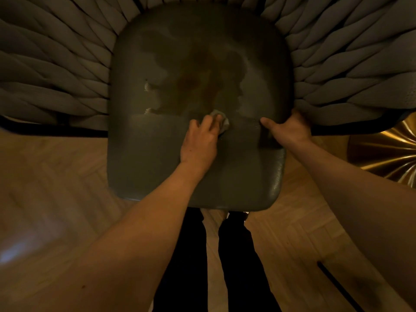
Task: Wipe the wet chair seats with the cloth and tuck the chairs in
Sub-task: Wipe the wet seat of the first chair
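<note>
Chair seat [157, 154], dark grey and rounded at its corners, filled the middle of my head view, and every place below is given relative to it. A large wet patch [202, 82] with an irregular outline lay across its far half, brownish toward the centre; the near half looked duller and more even. The cloth [221, 119], small, grey and bunched, sat on the seat at the near edge of that patch, roughly at the seat's middle. My left hand [200, 140] lay flat on top of the cloth, fingers straight and pressing it down, with only the far end of the cloth showing past the fingertips. My right hand [287, 129] was at the seat's right edge, thumb lying on the upper face and pointing toward the cloth, fingers wrapped over the rim so that it gripped the seat. The two hands were near each other but apart. Behind and to both sides of the seat fanned the chair's woven back [56, 70] of thick grey cords. Below the seat's near edge I saw black trouser legs [236, 255] over a parquet floor [56, 210]. Right of the seat stood a ribbed, gold-coloured object [387, 152] that I could not identify.
</note>
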`<state>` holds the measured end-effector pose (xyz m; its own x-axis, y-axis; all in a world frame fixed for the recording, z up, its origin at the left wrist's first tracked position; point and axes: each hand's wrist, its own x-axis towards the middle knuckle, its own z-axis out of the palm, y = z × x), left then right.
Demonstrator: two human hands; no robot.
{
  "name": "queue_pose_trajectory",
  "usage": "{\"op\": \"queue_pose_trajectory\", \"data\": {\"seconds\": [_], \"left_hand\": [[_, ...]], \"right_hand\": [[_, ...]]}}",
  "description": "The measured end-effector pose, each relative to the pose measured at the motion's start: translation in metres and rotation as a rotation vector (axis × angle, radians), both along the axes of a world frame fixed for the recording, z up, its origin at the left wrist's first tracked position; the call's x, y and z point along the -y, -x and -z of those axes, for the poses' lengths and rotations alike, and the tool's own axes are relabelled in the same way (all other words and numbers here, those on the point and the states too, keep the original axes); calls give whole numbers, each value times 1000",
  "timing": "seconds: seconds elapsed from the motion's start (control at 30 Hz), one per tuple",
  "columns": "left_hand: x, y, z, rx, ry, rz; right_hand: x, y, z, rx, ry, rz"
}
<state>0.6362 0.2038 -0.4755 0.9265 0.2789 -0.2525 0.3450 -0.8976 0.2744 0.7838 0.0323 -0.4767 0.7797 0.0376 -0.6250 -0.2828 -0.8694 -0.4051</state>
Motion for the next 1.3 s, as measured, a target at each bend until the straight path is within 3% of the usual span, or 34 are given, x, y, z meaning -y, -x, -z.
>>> {"op": "queue_pose_trajectory", "data": {"seconds": [0.4, 0.6, 0.77, 0.87, 0.93, 1.13, 1.3], "left_hand": [[-127, 66, 9, -41, -181, -241], [-175, 92, 2, -75, -217, -458], [-175, 87, 6, -39, -155, -549], [-173, 84, 14, 65, -4, -616], [-166, 78, 13, 102, 66, -603], [-122, 49, 7, 45, -37, -421], [-63, 16, 5, 38, 89, -323]], "right_hand": [[5, -8, 14, -30, 28, 6], [8, -9, 18, -27, 31, 9], [10, -9, 17, -72, -9, 38], [10, -10, 13, -139, -81, 163], [7, -11, 10, -151, -90, 219], [13, -14, 16, -168, -173, 443], [42, -34, 79, -234, -288, 522]]}}
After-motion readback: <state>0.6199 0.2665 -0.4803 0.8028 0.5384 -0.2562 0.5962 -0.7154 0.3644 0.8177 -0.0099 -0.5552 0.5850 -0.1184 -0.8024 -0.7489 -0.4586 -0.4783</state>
